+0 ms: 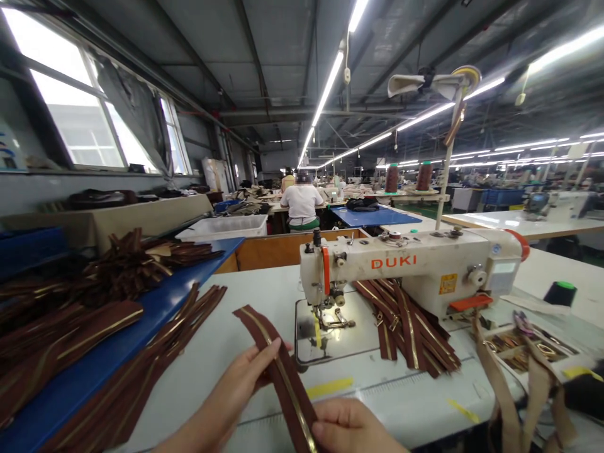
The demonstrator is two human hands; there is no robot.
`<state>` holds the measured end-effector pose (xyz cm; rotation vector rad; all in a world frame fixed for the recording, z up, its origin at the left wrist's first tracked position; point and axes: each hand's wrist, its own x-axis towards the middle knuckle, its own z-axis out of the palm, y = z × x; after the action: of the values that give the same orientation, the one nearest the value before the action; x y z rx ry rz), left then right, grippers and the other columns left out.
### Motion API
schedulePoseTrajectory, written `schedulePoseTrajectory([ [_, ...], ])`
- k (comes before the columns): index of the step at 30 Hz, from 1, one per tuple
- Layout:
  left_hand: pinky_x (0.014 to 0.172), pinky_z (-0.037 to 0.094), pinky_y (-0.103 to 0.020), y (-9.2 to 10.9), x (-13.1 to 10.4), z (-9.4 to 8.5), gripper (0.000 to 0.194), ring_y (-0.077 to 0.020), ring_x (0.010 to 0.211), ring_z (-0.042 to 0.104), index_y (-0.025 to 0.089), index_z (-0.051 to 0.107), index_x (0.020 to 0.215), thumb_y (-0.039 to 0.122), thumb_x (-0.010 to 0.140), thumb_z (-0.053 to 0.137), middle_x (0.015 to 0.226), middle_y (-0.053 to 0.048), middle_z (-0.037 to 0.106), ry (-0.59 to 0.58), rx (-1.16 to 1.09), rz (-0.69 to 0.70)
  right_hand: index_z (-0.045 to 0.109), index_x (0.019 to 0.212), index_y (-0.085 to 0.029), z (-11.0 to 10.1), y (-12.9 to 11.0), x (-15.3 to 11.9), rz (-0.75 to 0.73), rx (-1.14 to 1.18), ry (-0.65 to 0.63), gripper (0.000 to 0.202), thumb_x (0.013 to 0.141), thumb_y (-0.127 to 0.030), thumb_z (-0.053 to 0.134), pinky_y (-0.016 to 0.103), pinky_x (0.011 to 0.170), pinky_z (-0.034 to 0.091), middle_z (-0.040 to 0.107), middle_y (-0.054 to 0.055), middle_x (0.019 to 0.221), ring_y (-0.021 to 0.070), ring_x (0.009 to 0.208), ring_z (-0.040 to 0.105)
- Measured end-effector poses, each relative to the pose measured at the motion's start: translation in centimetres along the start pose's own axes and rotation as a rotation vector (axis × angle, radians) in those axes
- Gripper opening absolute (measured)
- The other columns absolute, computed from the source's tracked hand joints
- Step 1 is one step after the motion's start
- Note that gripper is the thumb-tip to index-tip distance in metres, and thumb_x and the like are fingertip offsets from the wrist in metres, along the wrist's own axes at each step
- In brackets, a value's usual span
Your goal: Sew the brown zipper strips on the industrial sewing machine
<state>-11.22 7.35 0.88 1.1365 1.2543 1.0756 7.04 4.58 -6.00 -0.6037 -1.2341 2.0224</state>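
Note:
A brown zipper strip [283,371] with gold teeth runs between my two hands, in front of the sewing machine [401,258]. My left hand [255,371] pinches its upper part, thumb on top. Lower down, my right hand [344,428] grips the strip's right edge near the bottom of the view. The strip's far end sticks out past my left hand, left of the metal needle plate [306,352]. More brown zipper strips [410,327] lie in a pile under the machine's arm. Another bundle of strips [155,358] stretches along the table's left side.
Heaps of brown strips [123,270] cover a blue surface [165,308] at left. A parts tray [533,352] and hanging beige straps [500,390] are at right. A dark thread cone [560,294] stands behind the tray. A person in white [303,204] sits farther ahead.

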Motion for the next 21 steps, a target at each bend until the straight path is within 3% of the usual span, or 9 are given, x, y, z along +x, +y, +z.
schedulePoseTrajectory([
  [3, 0.067, 0.049, -0.030, 0.2, 2.7, -0.8, 0.039, -0.0209, 0.067, 0.064, 0.011, 0.066, 0.081, 0.049, 0.072, 0.067, 0.071, -0.006, 0.069, -0.040, 0.163, 0.044, 0.066, 0.070, -0.012, -0.7, 0.2, 0.9, 0.020, -0.118, 0.091, 0.043, 0.063, -0.054, 0.071, 0.021, 0.057, 0.040, 0.058, -0.001, 0.057, 0.0089, 0.052, 0.051],
  [6, 0.059, 0.048, -0.028, -0.1, 5.9, -0.7, 0.040, -0.0203, 0.064, 0.064, 0.012, 0.065, 0.078, 0.051, 0.070, 0.066, 0.070, -0.006, 0.068, -0.053, 0.274, 0.111, 0.064, 0.061, -0.014, -1.7, -0.8, 2.0, -0.051, -0.425, 0.276, 0.026, 0.069, -0.038, 0.068, 0.020, 0.052, 0.034, 0.055, -0.003, 0.054, 0.0083, 0.051, 0.046],
  [9, 0.064, 0.051, -0.030, -0.4, 9.3, 0.0, 0.038, -0.0205, 0.069, 0.065, 0.014, 0.065, 0.081, 0.050, 0.068, 0.066, 0.075, -0.005, 0.069, -0.053, 0.305, 0.173, 0.065, 0.060, -0.016, -3.1, -2.3, 3.3, -0.117, -0.758, 0.431, 0.012, 0.071, -0.020, 0.064, 0.020, 0.055, 0.034, 0.059, -0.002, 0.059, 0.0104, 0.057, 0.050],
  [13, 0.075, 0.052, -0.037, -1.2, 12.4, 0.7, 0.028, -0.0239, 0.079, 0.066, 0.016, 0.064, 0.091, 0.032, 0.069, 0.064, 0.081, -0.006, 0.069, 0.052, 0.437, 0.278, 0.063, 0.059, -0.017, -4.7, -3.5, 4.8, -0.145, -1.106, 0.489, 0.011, 0.070, -0.016, 0.065, 0.021, 0.059, 0.033, 0.059, -0.002, 0.063, 0.0119, 0.063, 0.051],
  [17, 0.099, 0.037, -0.050, -3.0, 11.8, 0.9, 0.030, -0.0292, 0.108, 0.056, 0.016, 0.062, 0.100, 0.020, 0.071, 0.056, 0.107, -0.011, 0.064, 0.166, 0.616, 0.433, 0.059, 0.059, -0.018, -5.2, -3.7, 5.0, -0.185, -1.265, 0.459, 0.013, 0.070, -0.018, 0.067, 0.022, 0.061, 0.032, 0.060, -0.002, 0.066, 0.0129, 0.067, 0.052],
  [21, 0.104, 0.034, -0.045, -5.0, 8.6, 1.3, 0.028, -0.0251, 0.114, 0.052, 0.020, 0.063, 0.105, 0.022, 0.078, 0.054, 0.117, -0.007, 0.061, 0.022, 0.752, 0.584, 0.058, 0.061, -0.018, -5.3, -3.6, 4.9, -0.207, -1.308, 0.433, 0.014, 0.071, -0.019, 0.066, 0.022, 0.061, 0.031, 0.061, -0.002, 0.066, 0.0133, 0.069, 0.052],
])
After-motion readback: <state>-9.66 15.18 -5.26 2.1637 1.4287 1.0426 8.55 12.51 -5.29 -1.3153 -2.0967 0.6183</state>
